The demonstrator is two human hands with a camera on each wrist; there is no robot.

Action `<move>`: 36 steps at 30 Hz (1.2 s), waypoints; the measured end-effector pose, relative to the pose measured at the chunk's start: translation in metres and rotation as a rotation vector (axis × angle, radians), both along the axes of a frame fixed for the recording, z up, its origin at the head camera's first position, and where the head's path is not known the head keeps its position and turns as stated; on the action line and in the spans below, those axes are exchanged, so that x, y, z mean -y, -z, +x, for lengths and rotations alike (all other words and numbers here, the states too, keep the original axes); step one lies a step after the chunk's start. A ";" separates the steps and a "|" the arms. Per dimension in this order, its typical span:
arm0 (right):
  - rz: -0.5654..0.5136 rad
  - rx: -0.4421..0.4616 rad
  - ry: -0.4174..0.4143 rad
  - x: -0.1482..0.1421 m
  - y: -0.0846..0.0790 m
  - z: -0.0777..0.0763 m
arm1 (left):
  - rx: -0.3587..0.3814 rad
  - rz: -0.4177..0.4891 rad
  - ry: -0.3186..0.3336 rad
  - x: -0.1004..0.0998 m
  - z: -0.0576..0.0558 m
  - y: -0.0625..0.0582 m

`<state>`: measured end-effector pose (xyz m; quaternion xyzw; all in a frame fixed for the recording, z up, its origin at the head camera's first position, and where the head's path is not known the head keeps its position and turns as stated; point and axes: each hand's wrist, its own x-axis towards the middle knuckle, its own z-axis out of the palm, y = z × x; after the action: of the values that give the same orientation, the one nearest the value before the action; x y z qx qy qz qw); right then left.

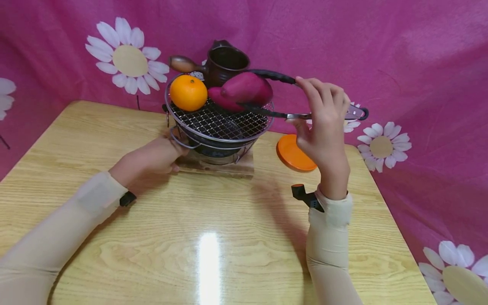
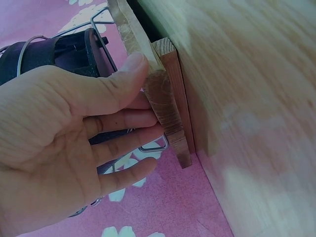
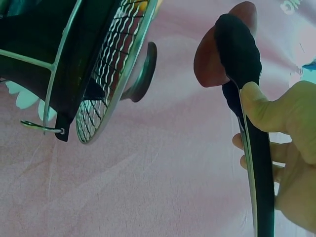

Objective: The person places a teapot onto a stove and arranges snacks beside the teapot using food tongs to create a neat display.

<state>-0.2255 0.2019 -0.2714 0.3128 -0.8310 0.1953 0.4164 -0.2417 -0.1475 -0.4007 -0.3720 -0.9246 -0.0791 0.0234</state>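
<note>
My right hand (image 1: 325, 110) grips black-tipped metal tongs (image 1: 274, 76), thumb on one arm and fingers on the other. Between the tong tips is a magenta sweet potato (image 1: 249, 88), shown apart from the grate in the right wrist view. Its left part looks like a second lobe in the head view. My left hand (image 1: 152, 156) holds the left edge of a wooden board (image 1: 221, 168) under a round tabletop grill (image 1: 213, 147). In the left wrist view the thumb (image 2: 129, 74) lies against the board's edge, and the lower fingers are fairly straight.
An orange mandarin (image 1: 188, 94) sits on the left of the wire grate (image 1: 228, 131). Behind it stands a dark brown pot (image 1: 219, 75) with a wooden side handle. To the grill's right lies an orange plate (image 1: 293, 154). A flowered magenta cloth (image 1: 297, 34) hangs behind the table.
</note>
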 end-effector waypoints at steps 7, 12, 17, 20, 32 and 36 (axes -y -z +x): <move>0.051 -0.030 -0.015 0.005 0.003 0.000 | 0.011 0.018 -0.020 0.000 0.001 -0.001; 0.086 -0.050 0.008 0.005 0.004 0.001 | 0.027 0.049 -0.026 0.000 0.002 0.000; 0.127 -0.068 0.034 0.006 0.003 0.005 | 0.024 0.050 -0.023 0.000 0.002 -0.002; 0.147 -0.068 0.043 0.007 0.002 0.007 | 0.032 0.052 -0.030 0.000 0.002 -0.002; 0.227 -0.001 0.068 0.008 0.003 0.008 | 0.036 0.024 -0.030 0.000 0.002 -0.001; 0.248 0.014 0.068 0.008 0.004 0.008 | 0.023 0.014 -0.026 -0.001 0.002 -0.003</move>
<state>-0.2179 0.1934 -0.2754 0.3322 -0.8617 0.0789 0.3753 -0.2397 -0.1466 -0.3981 -0.3590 -0.9289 -0.0896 0.0162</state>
